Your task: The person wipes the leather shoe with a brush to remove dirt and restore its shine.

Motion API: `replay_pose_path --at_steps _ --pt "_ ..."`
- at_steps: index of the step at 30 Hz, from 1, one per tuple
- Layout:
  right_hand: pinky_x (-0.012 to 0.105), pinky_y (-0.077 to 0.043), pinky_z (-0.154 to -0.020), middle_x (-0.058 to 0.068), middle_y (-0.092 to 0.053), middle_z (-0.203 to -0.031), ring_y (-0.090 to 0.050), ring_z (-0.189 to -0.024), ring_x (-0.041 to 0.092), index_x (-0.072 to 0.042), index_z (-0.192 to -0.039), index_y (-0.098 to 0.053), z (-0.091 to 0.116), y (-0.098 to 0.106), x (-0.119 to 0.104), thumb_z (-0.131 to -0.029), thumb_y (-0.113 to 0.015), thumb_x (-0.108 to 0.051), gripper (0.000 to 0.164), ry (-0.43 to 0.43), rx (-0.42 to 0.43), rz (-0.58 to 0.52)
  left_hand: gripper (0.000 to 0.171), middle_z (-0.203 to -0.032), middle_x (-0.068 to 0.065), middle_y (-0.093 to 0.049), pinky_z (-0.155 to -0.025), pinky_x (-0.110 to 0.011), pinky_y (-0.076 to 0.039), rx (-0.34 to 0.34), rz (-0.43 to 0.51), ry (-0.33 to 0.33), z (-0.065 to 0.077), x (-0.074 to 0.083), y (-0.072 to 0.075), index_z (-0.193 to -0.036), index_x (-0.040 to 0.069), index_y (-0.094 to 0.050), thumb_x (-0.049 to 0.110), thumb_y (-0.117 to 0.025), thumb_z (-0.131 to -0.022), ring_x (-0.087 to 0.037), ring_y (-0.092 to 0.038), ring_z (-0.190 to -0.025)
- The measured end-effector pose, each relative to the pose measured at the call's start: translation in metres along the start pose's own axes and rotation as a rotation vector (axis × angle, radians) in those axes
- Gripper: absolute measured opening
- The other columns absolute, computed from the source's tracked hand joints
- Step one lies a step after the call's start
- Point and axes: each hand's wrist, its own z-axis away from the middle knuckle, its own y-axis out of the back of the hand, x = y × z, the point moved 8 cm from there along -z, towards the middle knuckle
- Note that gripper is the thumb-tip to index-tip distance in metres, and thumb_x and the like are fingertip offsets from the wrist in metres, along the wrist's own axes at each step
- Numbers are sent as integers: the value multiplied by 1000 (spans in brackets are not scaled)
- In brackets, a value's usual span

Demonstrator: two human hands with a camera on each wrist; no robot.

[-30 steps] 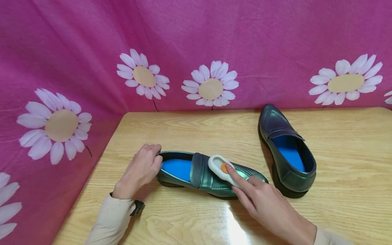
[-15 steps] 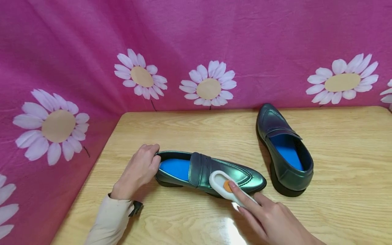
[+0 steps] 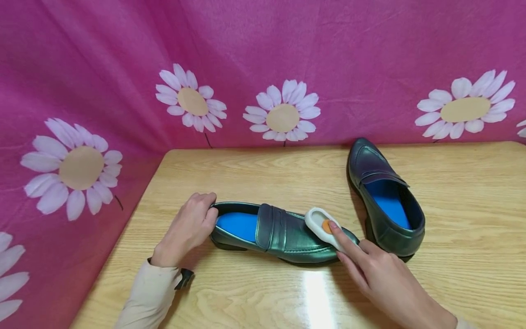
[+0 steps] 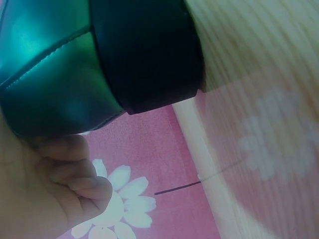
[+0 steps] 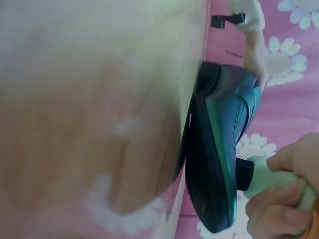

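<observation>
A dark green, shiny loafer (image 3: 293, 238) with a blue insole lies on the table, toe to the right. My left hand (image 3: 186, 230) grips its heel end at the opening; the left wrist view shows curled fingers (image 4: 75, 169) beside the back of the heel (image 4: 60, 94). In my right hand (image 3: 380, 276) is a white-handled shoe brush (image 3: 315, 223) with an orange button, the index finger on that button. Its black brush head (image 5: 244, 174) meets the upper near the toe in the right wrist view.
The matching loafer (image 3: 394, 240) stands to the right, toe toward the back, close to the first shoe's toe. A pink cloth with daisies (image 3: 349, 59) hangs behind and to the left of the wooden table (image 3: 246, 294). A black strap buckle (image 3: 185, 278) hangs at my left wrist.
My right hand has drawn the brush down to the loafer's near side, then up and right onto the toe part. The left hand has kept its grip on the heel.
</observation>
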Motion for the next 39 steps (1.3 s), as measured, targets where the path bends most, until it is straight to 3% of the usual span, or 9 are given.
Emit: replay_pose_path --at_steps 5,11,14,22,25,29,33,36,39 --pt "20 -42 -52 -13 -44 -75 -40 -58 -5 -32 -149 -35 12 -7 -19 -85 -72 -25 75 45 -64 -62 15 -69 -4 -41 -66 -37 -35 3 -3 1 0 1 1 -74 9 -46 10 -42 -88 -25 -42 -73" --pt "19 -43 -52 -13 -42 -78 -38 -56 -7 -39 -150 -28 23 -18 -21 -93 -62 -35 66 -51 -235 -120 17 -66 -3 -37 -65 -36 -34 8 5 -3 0 1 0 -71 10 -44 9 -41 -88 -24 -41 -71" --pt "20 -40 -52 -13 -40 -76 -37 -55 -5 -42 -149 -28 26 -17 -11 -91 -64 -36 69 -103 -241 -70 18 -66 -3 -35 -64 -35 -34 6 17 -3 1 1 -1 -71 10 -43 9 -41 -88 -23 -40 -70" --pt "21 -28 -48 -12 -31 -69 -28 -51 0 -39 -147 -36 41 1 15 -82 -75 -26 77 -148 -75 58 17 -66 -3 -36 -64 -36 -33 3 12 5 3 0 1 -72 9 -44 8 -41 -89 -24 -40 -70" --pt "21 -28 -48 -10 -31 -68 -29 -52 2 -38 -148 -34 44 8 25 -81 -76 -25 79 -187 -56 81 18 -65 -2 -32 -63 -35 -32 8 17 -2 0 0 0 -71 10 -42 9 -40 -89 -23 -39 -68" --pt "22 -31 -49 -7 -35 -68 -35 -55 7 -37 -151 -29 46 7 38 -86 -71 -27 78 -275 -130 84 19 -65 -1 -30 -62 -34 -31 9 18 2 0 0 1 -69 10 -41 8 -40 -88 -23 -38 -67" --pt "21 -32 -48 -6 -36 -67 -36 -55 8 -34 -151 -28 46 8 44 -87 -70 -26 77 -289 -142 87 18 -65 -2 -31 -62 -35 -32 8 20 6 0 -1 1 -70 10 -41 8 -40 -88 -23 -38 -66" --pt "21 -31 -48 -7 -35 -67 -33 -54 6 -33 -150 -31 46 9 41 -84 -73 -24 79 -241 -96 95 18 -65 -2 -32 -62 -35 -33 3 22 6 -1 0 0 -71 10 -43 9 -40 -89 -22 -39 -66" --pt "22 -30 -48 -7 -34 -69 -32 -52 6 -37 -150 -29 44 4 33 -84 -73 -26 80 -214 -127 101 17 -65 -2 -32 -62 -35 -33 2 20 6 -1 0 0 -72 10 -43 9 -40 -89 -23 -39 -66"
